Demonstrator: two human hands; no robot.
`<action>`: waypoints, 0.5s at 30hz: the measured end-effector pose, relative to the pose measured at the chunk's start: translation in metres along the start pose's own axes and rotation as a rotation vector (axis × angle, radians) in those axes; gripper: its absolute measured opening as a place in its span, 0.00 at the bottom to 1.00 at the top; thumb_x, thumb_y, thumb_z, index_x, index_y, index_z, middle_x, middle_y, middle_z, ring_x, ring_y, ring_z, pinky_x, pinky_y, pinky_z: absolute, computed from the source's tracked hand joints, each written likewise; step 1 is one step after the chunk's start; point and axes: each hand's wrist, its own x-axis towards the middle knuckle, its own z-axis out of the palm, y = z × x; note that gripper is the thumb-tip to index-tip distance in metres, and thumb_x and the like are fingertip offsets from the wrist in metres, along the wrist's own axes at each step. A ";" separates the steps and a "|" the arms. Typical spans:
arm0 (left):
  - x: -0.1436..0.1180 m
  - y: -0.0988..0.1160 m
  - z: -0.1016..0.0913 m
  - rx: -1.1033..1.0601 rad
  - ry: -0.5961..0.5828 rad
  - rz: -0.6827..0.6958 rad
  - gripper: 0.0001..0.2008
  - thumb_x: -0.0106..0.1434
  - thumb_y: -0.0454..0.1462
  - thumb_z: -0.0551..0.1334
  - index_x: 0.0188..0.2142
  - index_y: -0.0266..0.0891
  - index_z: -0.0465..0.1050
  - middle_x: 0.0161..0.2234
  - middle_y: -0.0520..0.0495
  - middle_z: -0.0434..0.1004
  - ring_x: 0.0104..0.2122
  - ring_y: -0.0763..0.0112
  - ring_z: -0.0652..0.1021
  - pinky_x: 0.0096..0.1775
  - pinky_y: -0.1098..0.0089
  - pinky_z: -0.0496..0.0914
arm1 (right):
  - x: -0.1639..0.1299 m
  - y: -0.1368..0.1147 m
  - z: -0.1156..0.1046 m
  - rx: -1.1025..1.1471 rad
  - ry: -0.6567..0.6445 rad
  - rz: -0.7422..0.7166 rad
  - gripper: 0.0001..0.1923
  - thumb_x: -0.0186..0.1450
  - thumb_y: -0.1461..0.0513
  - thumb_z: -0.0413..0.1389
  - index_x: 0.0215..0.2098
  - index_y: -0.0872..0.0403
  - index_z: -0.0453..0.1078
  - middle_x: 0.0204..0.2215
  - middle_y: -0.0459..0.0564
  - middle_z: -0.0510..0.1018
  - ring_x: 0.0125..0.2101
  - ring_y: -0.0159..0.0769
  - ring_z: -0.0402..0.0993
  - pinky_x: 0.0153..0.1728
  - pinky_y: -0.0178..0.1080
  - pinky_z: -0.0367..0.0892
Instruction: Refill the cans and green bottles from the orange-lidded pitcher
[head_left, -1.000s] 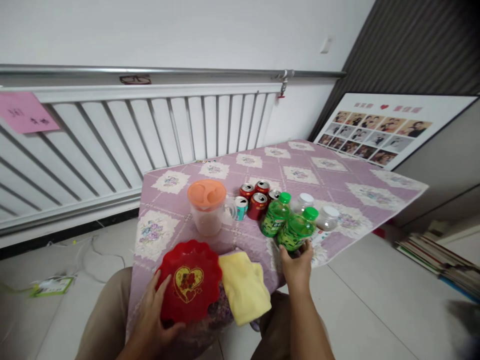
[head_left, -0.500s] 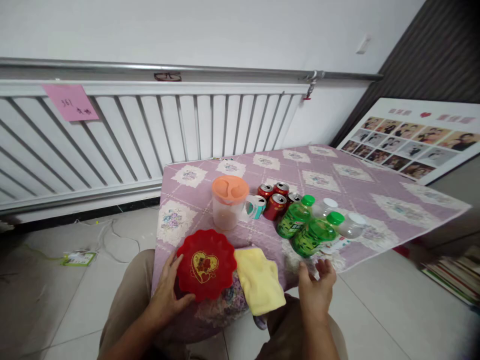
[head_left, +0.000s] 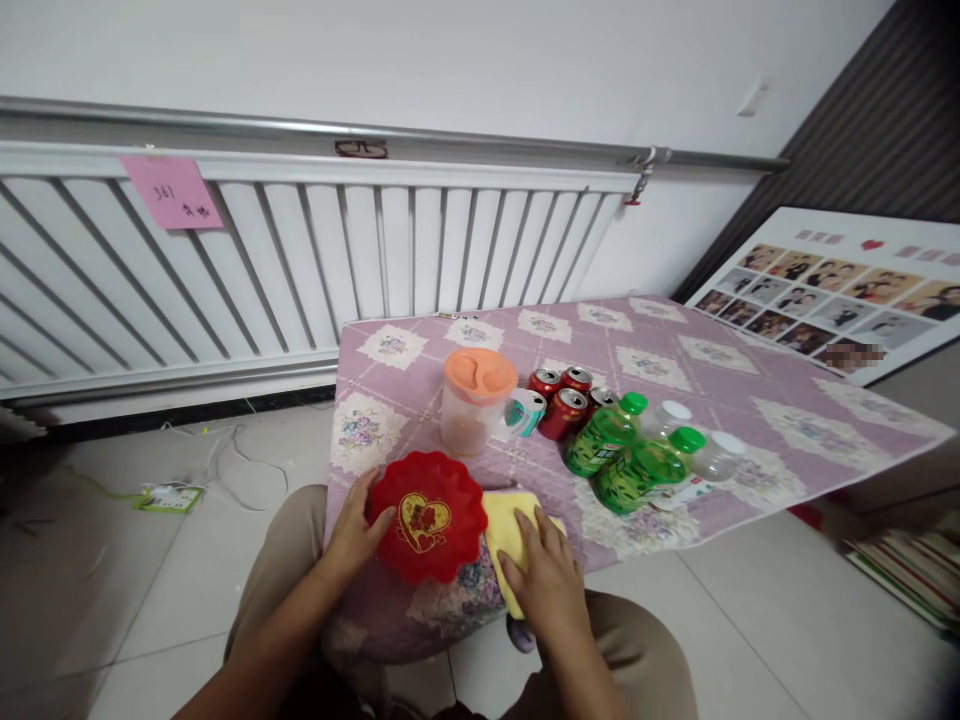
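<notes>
A red scalloped plate (head_left: 457,520) with a gold heart design rests near the table's front left edge. My left hand (head_left: 356,530) grips its left rim, the thumb over the inside and the fingers along the outer edge. To the right of the plate lies a folded yellow cloth (head_left: 504,530). My right hand (head_left: 546,575) is flat on this cloth with its fingers stretched out, covering its right part. Behind the plate stands a clear plastic pitcher (head_left: 466,420) with an orange lid.
Right of the pitcher are a teal and white can (head_left: 525,413), several red cans (head_left: 562,415), two green-capped bottles (head_left: 602,440) and two clear white-capped bottles (head_left: 720,458). A radiator (head_left: 420,250) lines the wall behind the flowered tablecloth (head_left: 645,365). A photo board (head_left: 832,240) leans at the right.
My right hand has moved left from beside the green bottles onto the yellow cloth. My left hand stays at the plate, its thumb now higher over the rim. The view has shifted slightly.
</notes>
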 end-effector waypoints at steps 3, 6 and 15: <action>0.000 0.001 0.005 -0.018 -0.012 0.018 0.29 0.64 0.44 0.61 0.63 0.39 0.62 0.62 0.36 0.68 0.63 0.54 0.69 0.65 0.48 0.61 | 0.000 -0.003 -0.007 -0.032 -0.031 0.029 0.30 0.66 0.55 0.55 0.66 0.51 0.65 0.69 0.58 0.60 0.65 0.55 0.62 0.56 0.55 0.66; -0.001 0.003 0.007 -0.031 -0.011 0.008 0.28 0.65 0.44 0.61 0.62 0.39 0.63 0.62 0.36 0.69 0.62 0.53 0.70 0.64 0.47 0.62 | 0.000 -0.007 -0.011 -0.045 -0.053 0.052 0.29 0.67 0.54 0.54 0.66 0.51 0.64 0.70 0.57 0.59 0.65 0.54 0.62 0.56 0.54 0.66; -0.004 0.000 0.006 -0.029 0.007 0.039 0.27 0.63 0.36 0.59 0.61 0.39 0.65 0.60 0.37 0.71 0.61 0.55 0.72 0.64 0.48 0.62 | -0.001 -0.014 -0.016 -0.054 -0.079 0.079 0.30 0.68 0.55 0.54 0.67 0.51 0.63 0.70 0.56 0.59 0.66 0.52 0.60 0.60 0.53 0.63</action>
